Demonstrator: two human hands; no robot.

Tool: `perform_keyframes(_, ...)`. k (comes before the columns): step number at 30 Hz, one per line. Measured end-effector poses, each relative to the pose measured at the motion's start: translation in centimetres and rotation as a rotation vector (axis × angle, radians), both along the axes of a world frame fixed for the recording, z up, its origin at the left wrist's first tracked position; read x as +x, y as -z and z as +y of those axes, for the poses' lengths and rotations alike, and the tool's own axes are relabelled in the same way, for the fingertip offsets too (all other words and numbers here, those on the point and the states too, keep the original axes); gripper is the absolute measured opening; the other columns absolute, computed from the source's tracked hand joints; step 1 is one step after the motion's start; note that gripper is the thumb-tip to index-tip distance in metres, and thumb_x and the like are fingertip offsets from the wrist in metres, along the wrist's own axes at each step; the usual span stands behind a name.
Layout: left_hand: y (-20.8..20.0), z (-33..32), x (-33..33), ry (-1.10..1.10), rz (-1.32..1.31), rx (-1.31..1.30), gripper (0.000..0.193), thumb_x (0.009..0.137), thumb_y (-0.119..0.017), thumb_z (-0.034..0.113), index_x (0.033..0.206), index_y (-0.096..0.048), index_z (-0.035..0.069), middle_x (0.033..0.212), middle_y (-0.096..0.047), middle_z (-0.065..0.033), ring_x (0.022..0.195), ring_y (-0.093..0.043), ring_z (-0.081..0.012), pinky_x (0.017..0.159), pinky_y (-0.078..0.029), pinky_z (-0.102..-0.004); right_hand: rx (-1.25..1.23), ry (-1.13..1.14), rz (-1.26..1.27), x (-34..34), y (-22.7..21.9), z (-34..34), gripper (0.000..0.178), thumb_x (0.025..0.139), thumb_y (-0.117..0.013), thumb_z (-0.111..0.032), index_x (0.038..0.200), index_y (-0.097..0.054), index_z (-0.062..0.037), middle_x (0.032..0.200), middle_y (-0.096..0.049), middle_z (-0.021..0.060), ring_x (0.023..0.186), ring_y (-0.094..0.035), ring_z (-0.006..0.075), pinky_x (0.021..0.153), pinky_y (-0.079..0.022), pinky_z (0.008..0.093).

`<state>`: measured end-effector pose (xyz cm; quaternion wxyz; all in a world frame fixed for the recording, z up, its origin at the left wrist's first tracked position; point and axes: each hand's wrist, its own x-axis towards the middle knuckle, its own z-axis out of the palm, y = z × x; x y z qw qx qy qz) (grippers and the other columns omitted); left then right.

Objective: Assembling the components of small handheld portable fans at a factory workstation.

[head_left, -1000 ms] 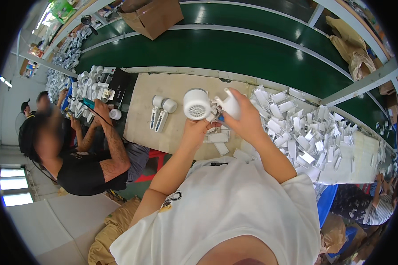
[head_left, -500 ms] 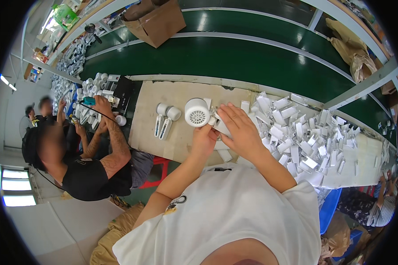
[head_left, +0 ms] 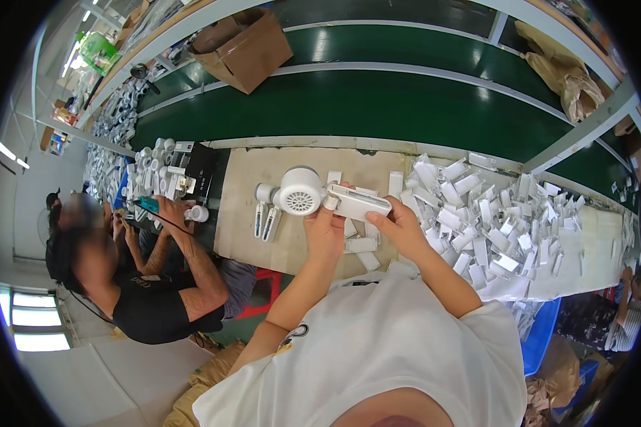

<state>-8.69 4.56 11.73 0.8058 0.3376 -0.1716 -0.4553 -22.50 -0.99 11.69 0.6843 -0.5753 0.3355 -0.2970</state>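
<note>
A white device [head_left: 300, 192] with a round, grilled head and a slotted rectangular handle [head_left: 361, 203] is held just above the table in front of me. My left hand [head_left: 325, 228] is closed around the neck where head and handle meet. At the handle's far end, my right hand [head_left: 402, 229] grips it between thumb and fingers. Two similar devices [head_left: 266, 222] lie side by side at the left, their round heads partly hidden behind the held one. Several loose white rectangular casing pieces [head_left: 361, 245] are on the table beneath and around my hands.
A large heap of white casing pieces [head_left: 477, 213] covers the table at my right. To my left, a co-worker [head_left: 149, 299] holds a teal tool [head_left: 147, 204]. A cardboard box [head_left: 253, 60] sits beyond the table, and a blue bin [head_left: 541, 338] stands at the lower right.
My right hand has gone from lying flat over the handle to gripping its end. The device has shifted left, over the two similar ones, and its slotted handle now shows.
</note>
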Motion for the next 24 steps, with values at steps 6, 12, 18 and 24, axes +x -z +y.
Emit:
perform_keyframes(6,-0.8,-0.1,0.1,0.017,0.015,-0.003,0.032,0.082,-0.059,0.015,0.11,-0.05,0.001,0.105,-0.057,-0.0129,0.098,-0.057,-0.0262,0.09,-0.045,-0.0403,-0.463,0.035,0.011,-0.8,0.1,-0.5,0.031,0.078,-0.067,-0.027,0.084,-0.059,0.0018,0.069,-0.056,0.004,0.06,-0.049,0.0078,0.054,-0.04,0.0233)
perform_keyframes(12,7.1,-0.6,4.3,0.087,-0.384,0.426,0.019,0.078,-0.058,0.009,0.094,-0.059,0.001,0.083,-0.064,-0.0093,0.071,-0.063,-0.0232,0.065,-0.05,-0.0338,-0.087,-0.346,0.372,1.0,10.5,0.4,0.039,0.077,-0.064,-0.035,0.094,-0.06,0.0003,0.079,-0.062,0.0116,0.068,-0.057,0.0209,0.063,-0.045,0.0295)
perform_keyframes(18,12.6,6.9,11.2,0.2,-1.597,0.989,0.038,0.062,-0.068,0.021,0.097,-0.061,0.008,0.09,-0.062,-0.0133,0.09,-0.058,-0.0338,0.083,-0.042,-0.046,-0.169,-0.313,0.463,-1.6,10.7,0.0,0.043,0.078,-0.062,-0.025,0.114,-0.053,-0.0023,0.1,-0.059,0.0141,0.09,-0.058,0.023,0.08,-0.046,0.0316)
perform_keyframes(24,15.3,9.0,18.1,-0.195,-1.893,1.192,0.04,0.062,-0.069,0.022,0.1,-0.061,0.012,0.13,-0.038,-0.0149,0.122,-0.029,-0.042,0.091,-0.029,-0.0601,-0.246,-0.324,0.526,-2.2,10.7,0.4,0.039,0.08,-0.06,-0.022,0.113,-0.054,-0.002,0.101,-0.06,0.0133,0.092,-0.058,0.0218,0.079,-0.046,0.0307)
